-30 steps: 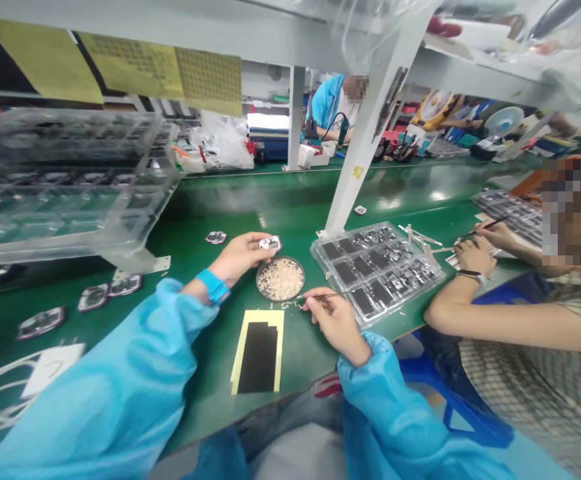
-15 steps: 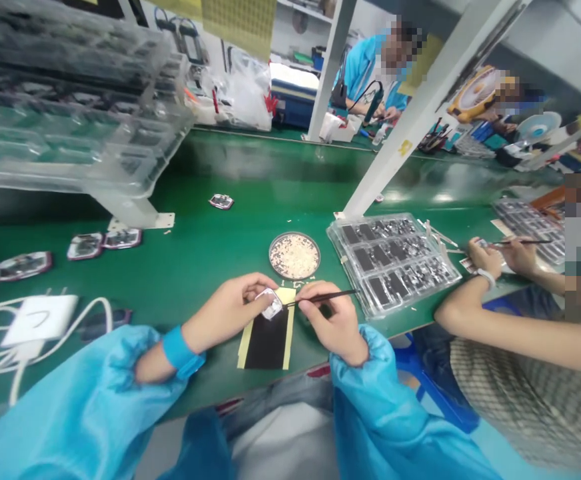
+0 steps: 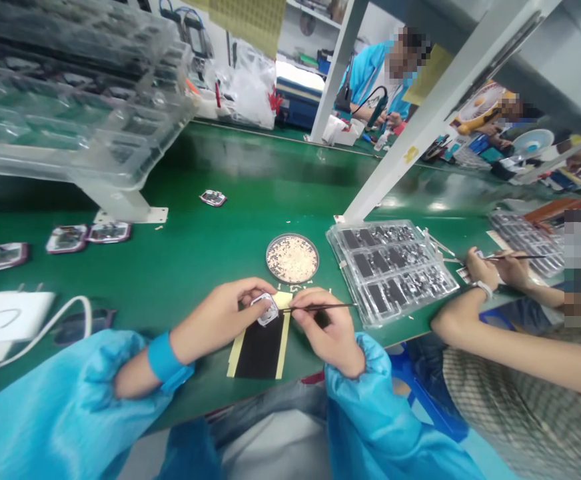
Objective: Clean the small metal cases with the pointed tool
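- In the head view, work on one small part (image 3: 264,312) looks under way and, as we judge it, unfinished; which steps on it are done we cannot tell.
- That part is off the workbench (image 3: 230,233), raised over the upper end of a black sheet (image 3: 259,353) by the bench's near edge.
- As to what may be left, we see larger cased pieces (image 3: 66,238) lying toward the bench's left end, but nothing shows whether they are finished.
- Our left hand (image 3: 220,317) is closed, thumb and fingers pinching the small part.
- Our right hand (image 3: 323,327) is closed too, on dark tweezers (image 3: 328,307) – their tips at the part's right side, contact too small to make out.
- The two hands stand apart – near each other, with only the part and the tweezer tips between.
- Inward from the near edge, beyond the hands, sits a round dish (image 3: 275,277) of pale bits; right of it, a clear tray (image 3: 413,305) of compartments.
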